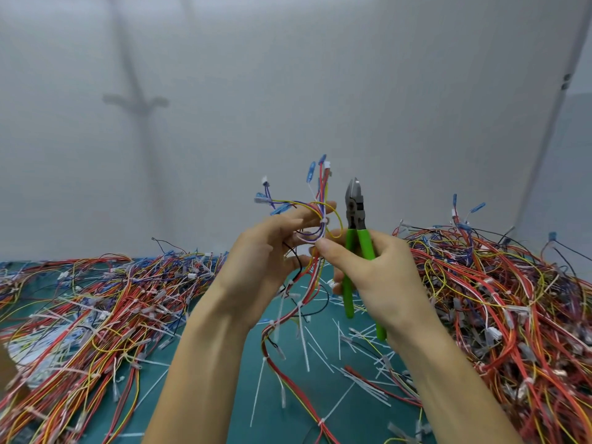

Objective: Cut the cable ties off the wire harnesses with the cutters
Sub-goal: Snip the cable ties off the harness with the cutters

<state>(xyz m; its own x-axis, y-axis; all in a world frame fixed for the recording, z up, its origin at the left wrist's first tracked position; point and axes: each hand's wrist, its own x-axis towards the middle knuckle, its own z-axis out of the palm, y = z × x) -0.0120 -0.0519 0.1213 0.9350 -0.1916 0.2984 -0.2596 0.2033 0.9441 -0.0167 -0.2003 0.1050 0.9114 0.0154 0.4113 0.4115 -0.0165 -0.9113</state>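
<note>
A worker's two bare hands lift a wire harness [315, 216] above a green cutting mat [349, 408] at the bench. The left hand [266, 248] supports the looped red, yellow and purple wires, its upper fingers stretched out behind the loop and its lower ones bent round the strands. The right hand [374, 274] does double duty: thumb and forefinger pinch the bundle just below a white cable tie [324, 222], while the other fingers wrap the green handles of the cutters [355, 209]. The tool stands upright beside the harness, nose up, blades together and not touching the tie. The harness tail hangs down to the mat, where snipped white ties [320, 350] lie scattered. Heaped harnesses rise on both sides – a left pile [96, 299] and a taller right pile [499, 302] – before a pale wall [320, 75].
</note>
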